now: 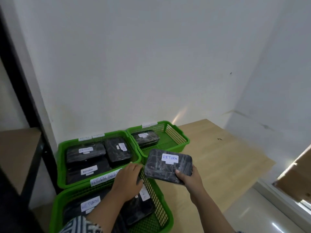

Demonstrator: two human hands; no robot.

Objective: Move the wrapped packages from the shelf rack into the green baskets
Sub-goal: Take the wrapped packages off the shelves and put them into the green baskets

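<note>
My right hand [188, 178] grips a black wrapped package [165, 165] with a white "RETURN" label, held tilted in the air just right of the baskets. My left hand [128, 181] hovers over the near green basket [161, 216] by its far right corner, fingers loosely curved and holding nothing. That basket holds two wrapped packages [136, 209]. The middle green basket [62, 165] holds three labelled packages [85, 153]. The far right green basket [178, 137] holds one package [145, 137]. The shelf rack's dark post [21, 91] stands at the left.
The baskets sit on a light wooden surface [218, 165] against a white wall. A brown shelf board [18, 153] of the rack lies at the left. Cardboard boxes [296, 179] stand at the right edge above a pale tiled floor [262, 214].
</note>
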